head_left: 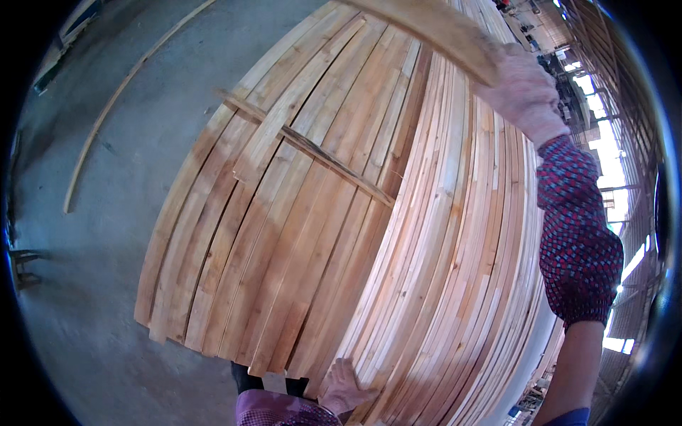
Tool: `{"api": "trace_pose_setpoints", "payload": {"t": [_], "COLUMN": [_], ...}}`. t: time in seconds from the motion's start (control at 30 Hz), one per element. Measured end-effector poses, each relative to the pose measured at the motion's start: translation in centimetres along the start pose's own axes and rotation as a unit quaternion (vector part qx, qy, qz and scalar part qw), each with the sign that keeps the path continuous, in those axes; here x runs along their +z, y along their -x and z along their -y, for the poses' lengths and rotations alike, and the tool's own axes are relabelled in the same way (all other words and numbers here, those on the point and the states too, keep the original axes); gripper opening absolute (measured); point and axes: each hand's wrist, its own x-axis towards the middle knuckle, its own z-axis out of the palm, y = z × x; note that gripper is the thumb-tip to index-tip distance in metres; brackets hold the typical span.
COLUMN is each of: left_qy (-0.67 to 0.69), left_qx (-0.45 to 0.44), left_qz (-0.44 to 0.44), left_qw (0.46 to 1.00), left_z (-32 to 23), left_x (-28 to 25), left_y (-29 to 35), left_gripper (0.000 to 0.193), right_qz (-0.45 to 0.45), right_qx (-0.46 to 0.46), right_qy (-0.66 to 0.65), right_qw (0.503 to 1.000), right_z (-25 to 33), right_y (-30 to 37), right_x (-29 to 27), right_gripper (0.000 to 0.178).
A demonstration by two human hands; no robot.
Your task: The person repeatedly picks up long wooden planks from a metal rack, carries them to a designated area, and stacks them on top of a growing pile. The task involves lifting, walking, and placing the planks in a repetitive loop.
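Note:
A large stack of long, pale wooden planks [312, 206] fills the middle, its layered side [455, 234] facing right. Up at the top, my right hand [522, 92] grips the end of a wooden board [433, 32], which is raised over the far part of the stack. Motion blurs this hand a little, and the board's other end runs out of view. My left hand [344, 389] lies flat with fingers spread on the near corner of the stack, holding nothing. A thin wooden stick [327, 157] lies across the top planks, partly under one of them.
A long, thin wooden strip [106, 110] rests on the grey concrete floor [85, 312] at the left. Something like a small stand [27, 268] shows at the left rim. Beyond my right arm are bright openings and a slatted wall or roof [639, 92].

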Motion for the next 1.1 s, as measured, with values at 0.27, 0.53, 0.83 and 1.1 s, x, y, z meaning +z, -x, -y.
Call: {"api": "trace_pose_setpoints", "payload": {"t": [0.27,0.53,0.83,1.1], "left_qy": [0.011,0.015,0.002,0.062], "left_qx": [-0.018,0.047,-0.004,0.015], "left_qz": [0.003,-0.067,0.008,-0.01], "left_qw": [1.0,0.997,1.0,0.998], "left_z": [-1.0,0.5,-1.2,-0.8], "left_x": [0.1,0.5,-2.0,-2.7], "left_y": [0.4,0.0,0.4,0.8], "left_gripper": [0.124,0.121,0.123,0.119], "right_qz": [0.261,0.141,0.286,0.103], "right_qx": [-0.072,-0.06,-0.03,-0.031], "right_qy": [0.211,0.047,0.184,0.036], "right_qw": [0.939,0.987,0.94,0.994], "right_z": [2.1,7.3,2.0,6.7], "right_y": [1.5,-3.3,1.3,0.7], "right_x": [14.5,5.3,13.2,3.6], "right_gripper": [0.039,0.06,0.061,0.057]}}
